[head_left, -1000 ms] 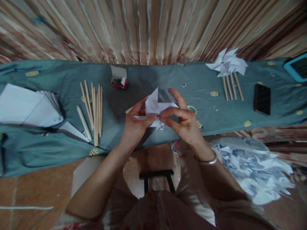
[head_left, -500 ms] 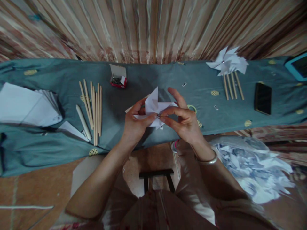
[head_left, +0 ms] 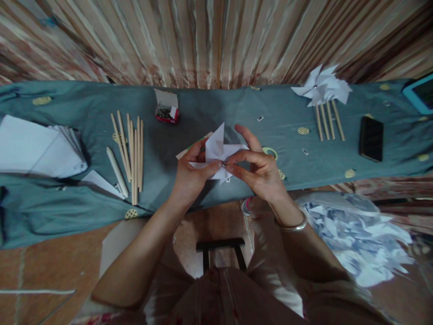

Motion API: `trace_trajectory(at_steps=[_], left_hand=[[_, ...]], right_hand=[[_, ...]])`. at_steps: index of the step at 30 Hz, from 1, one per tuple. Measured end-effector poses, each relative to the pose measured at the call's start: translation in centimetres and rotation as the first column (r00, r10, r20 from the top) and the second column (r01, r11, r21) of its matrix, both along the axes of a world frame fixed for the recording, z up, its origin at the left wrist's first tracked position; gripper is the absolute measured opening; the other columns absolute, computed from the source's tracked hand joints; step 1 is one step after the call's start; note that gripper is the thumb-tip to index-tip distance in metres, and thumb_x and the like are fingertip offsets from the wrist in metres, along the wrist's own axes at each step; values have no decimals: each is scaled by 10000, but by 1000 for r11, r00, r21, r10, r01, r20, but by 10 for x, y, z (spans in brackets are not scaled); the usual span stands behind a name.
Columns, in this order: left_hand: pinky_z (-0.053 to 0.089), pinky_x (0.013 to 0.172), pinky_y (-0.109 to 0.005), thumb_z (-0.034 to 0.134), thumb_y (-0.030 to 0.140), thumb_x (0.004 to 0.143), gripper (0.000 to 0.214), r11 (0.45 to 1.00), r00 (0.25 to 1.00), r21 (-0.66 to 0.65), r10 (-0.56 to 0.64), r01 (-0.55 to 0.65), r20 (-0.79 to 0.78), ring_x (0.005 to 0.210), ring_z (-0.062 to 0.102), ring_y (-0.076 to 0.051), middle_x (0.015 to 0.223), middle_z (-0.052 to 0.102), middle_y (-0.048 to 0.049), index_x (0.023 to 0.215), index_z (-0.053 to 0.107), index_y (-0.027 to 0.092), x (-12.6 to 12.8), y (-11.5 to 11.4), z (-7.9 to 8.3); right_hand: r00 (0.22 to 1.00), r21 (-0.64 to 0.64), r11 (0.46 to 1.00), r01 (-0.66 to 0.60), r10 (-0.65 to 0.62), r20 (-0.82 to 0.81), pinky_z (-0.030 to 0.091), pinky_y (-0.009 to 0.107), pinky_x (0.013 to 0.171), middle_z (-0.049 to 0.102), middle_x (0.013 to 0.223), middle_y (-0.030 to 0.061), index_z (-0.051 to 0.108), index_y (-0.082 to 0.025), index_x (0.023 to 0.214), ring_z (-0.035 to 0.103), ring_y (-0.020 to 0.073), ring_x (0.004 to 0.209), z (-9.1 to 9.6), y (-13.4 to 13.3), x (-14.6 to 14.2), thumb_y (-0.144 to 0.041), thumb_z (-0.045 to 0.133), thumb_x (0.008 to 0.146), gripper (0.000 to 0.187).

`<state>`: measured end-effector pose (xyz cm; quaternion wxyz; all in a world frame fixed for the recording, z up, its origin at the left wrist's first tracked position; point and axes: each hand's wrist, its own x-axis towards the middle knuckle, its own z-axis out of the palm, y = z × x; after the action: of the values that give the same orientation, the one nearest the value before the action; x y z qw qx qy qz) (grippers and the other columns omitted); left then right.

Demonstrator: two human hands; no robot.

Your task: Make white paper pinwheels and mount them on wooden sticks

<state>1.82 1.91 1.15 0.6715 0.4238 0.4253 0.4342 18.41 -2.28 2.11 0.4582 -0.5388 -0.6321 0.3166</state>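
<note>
A white paper pinwheel (head_left: 214, 148) is held above the table's near edge. My left hand (head_left: 193, 174) is closed on it from the left, its thumb pressed by the centre. At that centre, the thumb and forefinger of my right hand (head_left: 259, 174) pinch a small metal pin (head_left: 223, 164). The other right fingers are raised, one pointing up and away. Behind the hands lie a flat ruler-like strip (head_left: 182, 154), partly covered by my left hand, and scissors with a pale green handle (head_left: 271, 152), mostly hidden by my right.
Wooden sticks (head_left: 135, 158), a craft knife (head_left: 117, 169) and stacked paper (head_left: 40, 149) lie left. An open red box (head_left: 167, 115) holds small metal pieces. Pinwheels on sticks (head_left: 323, 88), a phone (head_left: 371, 138) and a blue-edged tablet (head_left: 419, 95) are right. A bag of paper scraps (head_left: 355, 239) stands below.
Both hands stay almost still around the pinwheel's centre. The right hand's raised finger has shifted very slightly, and the whole view has moved a little.
</note>
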Motion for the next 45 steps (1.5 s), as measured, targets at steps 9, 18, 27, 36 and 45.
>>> trace_trajectory(at_steps=[9,18,27,36,45], left_hand=[[510,678,-288,790,248,612,493,1000,999,-2,-27,27,27,774,652,-180,907,726,-18,1091,689,194,0,0,0],[512,710,-288,817,252,597,520,1000,998,-17,-23,24,65,826,658,-192,929,727,-27,1098,691,189,-2,0,1],[492,662,-260,837,226,586,528,1000,999,-19,-11,12,41,720,629,-152,856,723,-5,1093,695,194,-1,1,1],[478,637,-250,828,227,593,485,1000,999,-12,-2,3,48,685,608,-136,820,710,7,1063,711,191,-1,2,-3],[498,695,-273,852,260,594,463,999,994,-41,14,-10,107,758,644,-162,894,729,-21,1030,713,184,1,3,-7]], right_hand=[[981,-57,998,-35,24,-190,327,410,1184,473,1520,-47,747,-259,787,406,249,1435,-4,2,-1,-240,752,787,20],[976,-87,996,-22,3,-217,270,424,1209,505,1491,-53,751,-267,778,384,240,1445,-6,3,-3,-214,746,772,54],[967,-105,994,14,-41,-253,295,417,1185,550,1453,-41,742,-260,746,382,245,1445,-7,3,-6,-193,750,757,69],[962,-106,994,38,-66,-266,300,422,1173,577,1421,-32,742,-269,757,452,236,1397,-9,3,-9,-192,746,756,76],[983,-48,993,104,-110,-145,307,446,1179,586,1413,12,725,-246,768,464,240,1391,-5,2,-13,-226,747,755,32]])
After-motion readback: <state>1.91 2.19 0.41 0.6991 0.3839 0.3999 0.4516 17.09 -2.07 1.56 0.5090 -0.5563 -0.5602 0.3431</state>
